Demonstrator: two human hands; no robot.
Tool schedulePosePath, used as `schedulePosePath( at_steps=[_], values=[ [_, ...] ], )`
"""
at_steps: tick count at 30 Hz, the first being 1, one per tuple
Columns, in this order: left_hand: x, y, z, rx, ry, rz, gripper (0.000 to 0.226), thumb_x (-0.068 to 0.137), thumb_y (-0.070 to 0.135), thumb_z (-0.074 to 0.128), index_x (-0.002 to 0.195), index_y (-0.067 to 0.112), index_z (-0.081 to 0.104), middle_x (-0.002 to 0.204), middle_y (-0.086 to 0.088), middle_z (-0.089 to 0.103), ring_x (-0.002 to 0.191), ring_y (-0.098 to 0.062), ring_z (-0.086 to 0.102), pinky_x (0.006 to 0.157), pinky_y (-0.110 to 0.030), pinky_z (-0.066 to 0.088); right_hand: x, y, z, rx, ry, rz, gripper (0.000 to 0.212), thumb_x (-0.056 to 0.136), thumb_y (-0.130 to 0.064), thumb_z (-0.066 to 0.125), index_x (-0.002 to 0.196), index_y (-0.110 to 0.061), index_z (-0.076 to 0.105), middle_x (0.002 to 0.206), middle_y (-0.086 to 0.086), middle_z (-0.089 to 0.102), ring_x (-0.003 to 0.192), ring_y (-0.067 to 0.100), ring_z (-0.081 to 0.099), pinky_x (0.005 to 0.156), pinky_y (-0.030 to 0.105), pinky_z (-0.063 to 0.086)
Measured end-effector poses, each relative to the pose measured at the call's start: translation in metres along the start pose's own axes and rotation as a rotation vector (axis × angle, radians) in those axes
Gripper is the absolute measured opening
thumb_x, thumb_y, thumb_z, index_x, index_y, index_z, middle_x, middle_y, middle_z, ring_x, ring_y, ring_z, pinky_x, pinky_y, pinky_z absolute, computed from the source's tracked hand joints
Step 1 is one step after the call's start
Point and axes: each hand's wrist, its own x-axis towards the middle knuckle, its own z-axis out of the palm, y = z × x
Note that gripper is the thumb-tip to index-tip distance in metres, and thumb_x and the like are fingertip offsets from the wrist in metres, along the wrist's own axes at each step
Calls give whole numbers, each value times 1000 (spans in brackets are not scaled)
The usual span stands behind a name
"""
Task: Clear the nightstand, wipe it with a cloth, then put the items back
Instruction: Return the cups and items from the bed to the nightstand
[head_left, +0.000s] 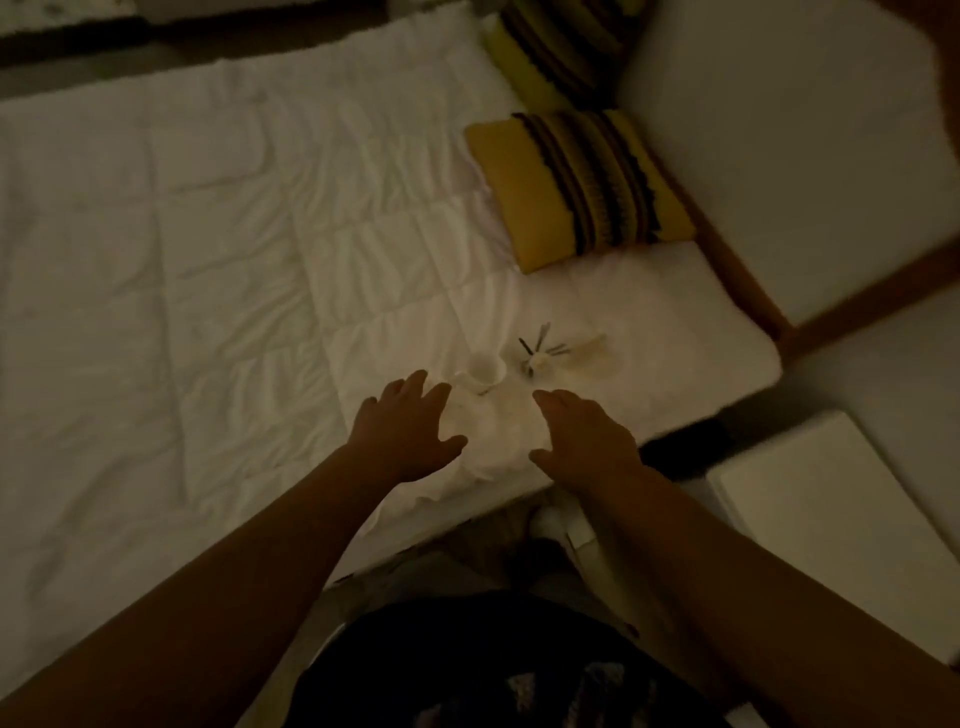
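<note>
We see both hands spread open and empty over the white quilted bed: the left hand and the right hand hover on either side of a crumpled white cloth that lies near the bed's near edge. Touching the cloth's far side stands a small white cup, and just beside it lies a small pale reed diffuser with dark sticks fanned out. The white flat-topped nightstand, our surface, sits to the right, bare in what we can see.

We judge the cloth soft, light and limp, best bunched from its middle. The cup looks rigid and breakable, and on soft bedding it may tip, so we would take it round its wall. The sticks seem loose and could scatter.

The bed's edge is close below the cloth. The yellow cushion with dark stripes lies well apart, leaving open room.
</note>
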Motion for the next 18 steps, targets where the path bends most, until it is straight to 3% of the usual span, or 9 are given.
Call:
schedulePosePath(
  at_steps=[8, 12, 18],
  values=[
    [22, 14, 34, -162, -20, -412, 81, 80, 71, 46, 146, 33, 19, 158, -8, 17, 140, -31, 27, 104, -52, 37, 109, 28, -4, -119, -115, -309, 77, 81, -46, 64, 143, -22, 26, 143, 4, 36, 126, 28, 40, 92, 44, 46],
    [43, 24, 55, -227, -22, -508, 80, 80, 68, 50, 145, 34, 19, 157, -9, 18, 139, -32, 27, 101, -52, 38, 156, 35, 8, -120, -164, -375, 75, 80, -42, 67, 141, -19, 31, 142, 9, 36, 125, 32, 40, 95, 46, 45],
    [112, 17, 99, -291, -25, -539, 86, 78, 66, 55, 146, 31, 16, 157, -9, 15, 140, -33, 23, 99, -53, 39, 215, 36, 68, -114, -191, -332, 78, 80, -40, 70, 142, -21, 27, 149, 12, 23, 131, 34, 29, 96, 45, 41]
  ],
)
